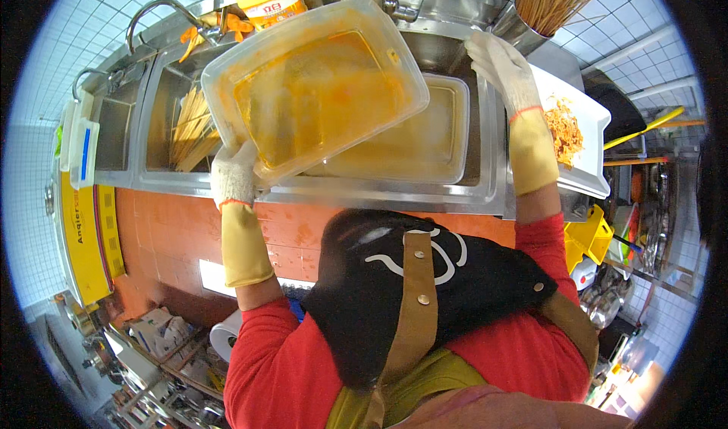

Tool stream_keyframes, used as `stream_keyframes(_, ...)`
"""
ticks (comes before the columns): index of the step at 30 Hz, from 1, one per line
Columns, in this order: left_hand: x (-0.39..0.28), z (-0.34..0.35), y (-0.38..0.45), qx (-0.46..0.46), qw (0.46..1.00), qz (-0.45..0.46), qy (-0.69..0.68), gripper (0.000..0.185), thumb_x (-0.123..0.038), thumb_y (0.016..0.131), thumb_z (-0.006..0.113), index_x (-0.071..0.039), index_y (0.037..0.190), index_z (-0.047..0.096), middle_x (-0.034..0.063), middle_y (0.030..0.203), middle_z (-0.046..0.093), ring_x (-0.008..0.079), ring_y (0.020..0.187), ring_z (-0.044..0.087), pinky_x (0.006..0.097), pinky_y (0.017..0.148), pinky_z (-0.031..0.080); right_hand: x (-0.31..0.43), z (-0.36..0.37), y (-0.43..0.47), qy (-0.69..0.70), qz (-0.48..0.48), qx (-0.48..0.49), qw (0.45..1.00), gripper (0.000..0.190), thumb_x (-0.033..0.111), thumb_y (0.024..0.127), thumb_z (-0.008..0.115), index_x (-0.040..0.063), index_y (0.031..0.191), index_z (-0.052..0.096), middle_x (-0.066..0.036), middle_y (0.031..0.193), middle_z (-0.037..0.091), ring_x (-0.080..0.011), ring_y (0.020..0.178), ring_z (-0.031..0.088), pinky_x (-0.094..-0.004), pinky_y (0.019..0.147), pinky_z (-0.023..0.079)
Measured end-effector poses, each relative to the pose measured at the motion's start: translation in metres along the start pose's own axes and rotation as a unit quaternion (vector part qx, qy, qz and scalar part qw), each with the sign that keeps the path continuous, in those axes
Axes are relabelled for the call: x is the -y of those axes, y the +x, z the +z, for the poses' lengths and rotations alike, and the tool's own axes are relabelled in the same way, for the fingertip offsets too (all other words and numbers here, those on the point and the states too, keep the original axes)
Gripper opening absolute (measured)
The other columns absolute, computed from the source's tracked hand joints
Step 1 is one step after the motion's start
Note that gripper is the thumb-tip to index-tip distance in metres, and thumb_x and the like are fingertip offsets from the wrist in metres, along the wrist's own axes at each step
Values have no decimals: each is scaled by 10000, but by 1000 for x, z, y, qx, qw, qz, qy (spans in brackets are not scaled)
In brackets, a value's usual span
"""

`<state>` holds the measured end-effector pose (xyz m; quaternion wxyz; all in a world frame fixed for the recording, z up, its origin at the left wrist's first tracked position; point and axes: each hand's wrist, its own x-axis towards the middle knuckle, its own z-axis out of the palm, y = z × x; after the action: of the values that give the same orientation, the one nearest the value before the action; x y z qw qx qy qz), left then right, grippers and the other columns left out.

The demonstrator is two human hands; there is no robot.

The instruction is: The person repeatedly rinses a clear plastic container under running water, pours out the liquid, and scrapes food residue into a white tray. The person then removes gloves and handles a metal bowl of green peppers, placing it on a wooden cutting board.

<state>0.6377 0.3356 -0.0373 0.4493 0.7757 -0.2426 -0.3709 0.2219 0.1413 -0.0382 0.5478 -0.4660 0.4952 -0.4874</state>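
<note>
My left hand (234, 173), in a white knit glove over a yellow rubber glove, grips the lower left corner of a translucent plastic container (420, 91). This container is tilted over the steel sink (392, 197), its inside smeared with orange residue. Beneath and partly hidden by it, a second translucent container (462, 125) sits in the sink basin. My right hand (503, 68), gloved the same way, is stretched out above the sink's right side with nothing visible in it. Close by stand a steel canister (515, 31) of wooden skewers and a white tray (594, 139) holding shredded orange-brown food.
Wooden sticks (193, 130) lie in the neighbouring basin on the left. Behind it are a curved faucet (165, 2), orange rubber gloves (193, 34) and a yellow jug (267, 0). A wall-side faucet (392, 2) rises behind the containers. At far left stands a yellow box (85, 236).
</note>
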Motion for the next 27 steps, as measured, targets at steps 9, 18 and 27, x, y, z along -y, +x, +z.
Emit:
stream_keyframes(9,-27,-6,61,-28,998,10,51,344,-263,860,632,11,1066,673,107,730,642,174,477,574,288,380,407,-66,23,153,-164,55,-15,985,845,530,836,741,35,1465,468,-160,1386,575,-253,1200,607,-317,998,488)
stream_keyframes(18,-63,-11,38,-75,981,59,167,308,-240,861,616,-5,1024,728,78,883,685,118,838,584,260,777,467,-130,41,297,-355,28,124,926,450,225,856,772,59,1251,635,-96,1182,659,-228,998,687,-329,857,583)
stream_keyframes(27,-62,-16,30,-123,992,15,37,302,-192,845,613,28,1019,726,54,887,681,115,844,583,253,776,474,-154,28,268,-481,-209,131,841,426,244,853,803,47,1203,660,-166,1091,707,-306,971,708,-362,849,577)
